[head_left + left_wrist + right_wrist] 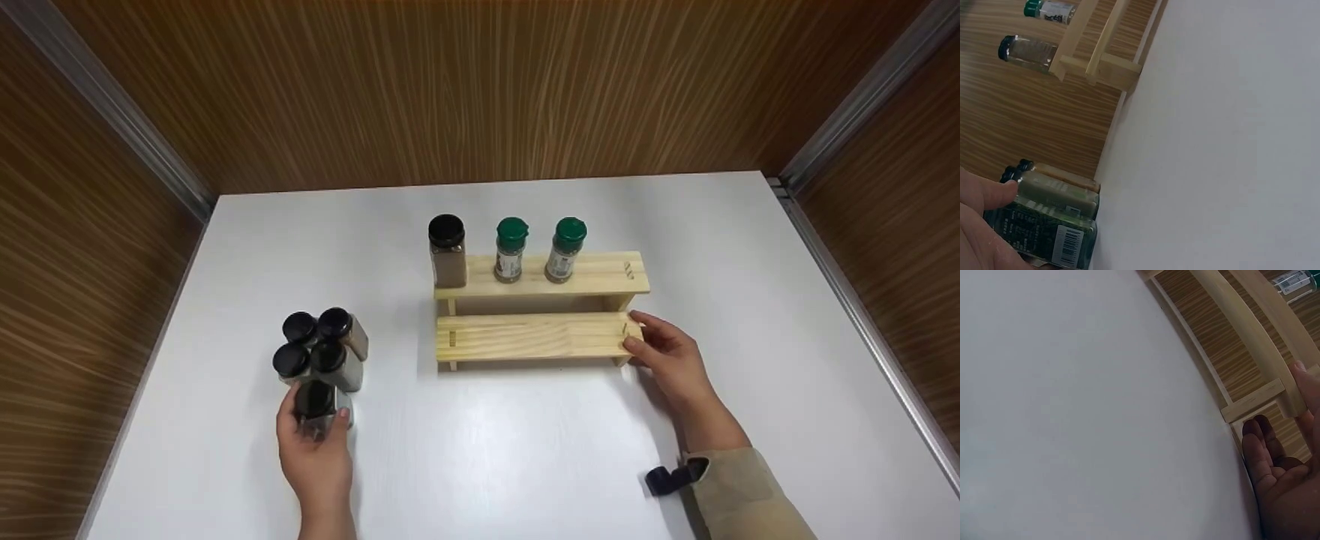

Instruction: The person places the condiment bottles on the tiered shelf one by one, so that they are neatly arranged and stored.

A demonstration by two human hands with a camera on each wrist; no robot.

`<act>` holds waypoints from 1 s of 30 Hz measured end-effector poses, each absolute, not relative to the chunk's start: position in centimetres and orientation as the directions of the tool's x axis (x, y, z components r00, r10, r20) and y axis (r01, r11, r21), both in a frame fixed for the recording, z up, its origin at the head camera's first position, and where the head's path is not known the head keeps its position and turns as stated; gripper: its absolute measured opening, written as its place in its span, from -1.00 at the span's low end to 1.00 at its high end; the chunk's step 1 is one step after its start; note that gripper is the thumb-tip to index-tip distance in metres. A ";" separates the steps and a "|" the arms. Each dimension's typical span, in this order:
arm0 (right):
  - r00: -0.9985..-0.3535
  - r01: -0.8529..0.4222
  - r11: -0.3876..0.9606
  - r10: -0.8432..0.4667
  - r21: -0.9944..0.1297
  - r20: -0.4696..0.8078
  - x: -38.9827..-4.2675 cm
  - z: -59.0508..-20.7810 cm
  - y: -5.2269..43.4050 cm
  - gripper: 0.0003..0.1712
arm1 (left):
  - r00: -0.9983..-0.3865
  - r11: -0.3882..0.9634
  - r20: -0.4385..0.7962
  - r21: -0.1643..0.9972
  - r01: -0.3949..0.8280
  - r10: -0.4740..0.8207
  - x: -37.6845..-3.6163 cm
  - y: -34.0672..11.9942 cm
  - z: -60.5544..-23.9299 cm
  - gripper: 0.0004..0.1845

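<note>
A smooth white table (525, 450) is sitting inside wood-grain walls (450, 90) with metal corner strips. The left hand (315, 457) is curling around a dark-capped spice jar (315, 405), nearest of a cluster at the table's left. The right hand (671, 360) is pinching the right end of a pale pine two-step rack (536, 337). The jar's label is blurring, unreadable.
</note>
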State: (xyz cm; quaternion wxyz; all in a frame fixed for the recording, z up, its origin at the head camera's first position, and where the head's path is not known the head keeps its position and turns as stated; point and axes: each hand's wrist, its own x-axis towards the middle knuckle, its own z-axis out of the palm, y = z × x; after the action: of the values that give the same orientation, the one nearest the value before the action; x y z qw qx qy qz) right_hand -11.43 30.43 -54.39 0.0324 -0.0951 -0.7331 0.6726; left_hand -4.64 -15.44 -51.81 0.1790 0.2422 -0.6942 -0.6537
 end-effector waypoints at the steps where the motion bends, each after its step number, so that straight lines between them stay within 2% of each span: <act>1: -0.980 0.096 0.081 0.181 -0.992 -0.080 -11.4 -54.3 30.4 -0.39 | -0.820 0.030 -0.069 0.994 -0.104 -0.568 -4.5 -15.3 -51.8 -0.20; 10: -0.981 0.075 0.071 0.187 -0.995 -0.061 -11.4 -54.4 30.3 -0.41 | -0.807 0.027 -0.051 0.996 -0.083 -0.588 -4.2 -14.8 -52.1 -0.20; 19: -0.983 0.059 0.065 0.178 -0.996 -0.046 -11.3 -54.5 30.3 -0.44 | -0.843 0.070 -0.038 0.994 -0.089 -0.536 -3.6 -14.5 -52.3 -0.22; 27: -0.977 0.076 0.063 0.205 -0.995 -0.061 -11.3 -54.4 30.0 -0.45 | -0.872 0.243 0.110 0.970 -0.011 -0.477 -3.0 -14.0 -50.0 -0.23; 30: -0.978 0.075 0.077 0.201 -0.994 -0.058 -11.3 -54.4 30.1 -0.43 | -0.883 0.242 0.140 0.970 0.030 -0.449 -3.0 -13.5 -48.7 -0.21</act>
State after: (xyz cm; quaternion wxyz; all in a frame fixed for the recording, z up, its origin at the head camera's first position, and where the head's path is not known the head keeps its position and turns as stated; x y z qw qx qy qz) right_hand -11.34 30.08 -54.38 0.0468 -0.0940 -0.7323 0.6728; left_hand -2.96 -13.54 -48.70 0.1996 0.1374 -0.7624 -0.6000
